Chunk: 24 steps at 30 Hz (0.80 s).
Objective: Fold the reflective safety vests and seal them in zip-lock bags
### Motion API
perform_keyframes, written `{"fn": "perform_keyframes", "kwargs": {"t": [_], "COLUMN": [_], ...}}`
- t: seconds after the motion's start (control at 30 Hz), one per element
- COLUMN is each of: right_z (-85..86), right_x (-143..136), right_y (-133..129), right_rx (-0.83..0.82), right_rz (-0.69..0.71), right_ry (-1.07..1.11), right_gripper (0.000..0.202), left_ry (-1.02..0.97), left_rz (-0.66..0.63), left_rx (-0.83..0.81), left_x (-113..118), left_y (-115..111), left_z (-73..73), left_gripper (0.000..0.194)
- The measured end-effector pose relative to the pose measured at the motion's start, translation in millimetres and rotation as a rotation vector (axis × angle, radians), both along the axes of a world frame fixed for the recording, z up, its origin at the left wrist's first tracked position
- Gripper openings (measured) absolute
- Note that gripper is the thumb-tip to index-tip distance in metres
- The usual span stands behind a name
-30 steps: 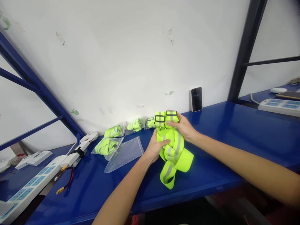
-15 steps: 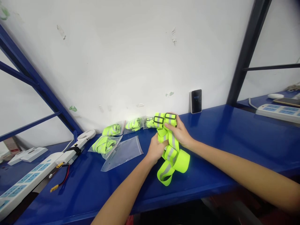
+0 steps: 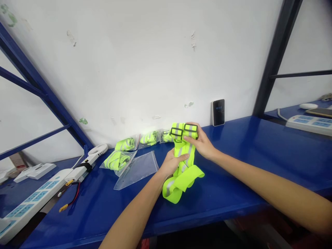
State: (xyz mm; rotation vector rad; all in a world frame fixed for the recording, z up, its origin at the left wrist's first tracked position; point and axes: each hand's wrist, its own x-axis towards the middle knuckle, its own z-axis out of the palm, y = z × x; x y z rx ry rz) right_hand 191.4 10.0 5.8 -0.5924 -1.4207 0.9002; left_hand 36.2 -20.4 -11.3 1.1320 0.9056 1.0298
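A fluorescent yellow reflective strap [image 3: 183,152] with grey stripes and black buckles is held up above the blue table. My right hand [image 3: 201,141] is closed on its upper, buckled end, the thumb pressed across the front. Lower down, my left hand [image 3: 173,162] grips the folded lengths from the left side, thumb over them. Loose loops of the strap hang below toward the table. Left of my hands lies a flat, clear zip bag [image 3: 141,173]. Behind it are several clear bags with folded yellow straps, one of them a bagged strap [image 3: 116,160] at the left.
A dark-screened device [image 3: 218,112] leans on the wall at the back right. On the left are a white power strip [image 3: 33,200], a small white fan [image 3: 98,149] and a cable with yellow connectors [image 3: 74,197]. Blue shelf posts rise at both sides of the table [image 3: 246,148].
The hanging loops have swung left and the strap's lengths lie straighter together. My left hand has shifted slightly down along them; my right hand keeps its hold at the buckled end.
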Motion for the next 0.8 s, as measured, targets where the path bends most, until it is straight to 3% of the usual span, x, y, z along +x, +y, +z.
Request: {"fn": "perform_keyframes", "kwargs": {"t": [0.17, 0.37, 0.6, 0.73, 0.8], "right_z": [5.3, 0.1, -1.2, -1.5, -1.0], "right_x": [10.7, 17.0, 21.0, 21.5, 20.2], "right_y": [-2.1, -1.1, 1.8, -1.4, -3.1], "right_rx": [0.095, 0.272, 0.193, 0.259, 0.263], "right_rz": [-0.015, 0.074, 0.025, 0.191, 0.257], "right_ry": [-0.197, -0.470, -0.506, -0.489, -0.496], "right_gripper": [0.042, 0.040, 0.035, 0.035, 0.028], "left_ry": [0.009, 0.066, 0.082, 0.048, 0.006], "left_rz": [-0.008, 0.109, 0.113, 0.128, 0.055], "left_rx": [-0.005, 0.044, 0.181, 0.195, 0.157], "left_x": [-1.4, 0.6, 1.9, -3.5, -7.5], "left_y": [-1.4, 3.0, 1.5, 3.5, 3.8], "left_z": [2.8, 2.5, -1.5, -0.7, 1.5], "left_gripper": [0.043, 0.034, 0.022, 0.023, 0.028]}}
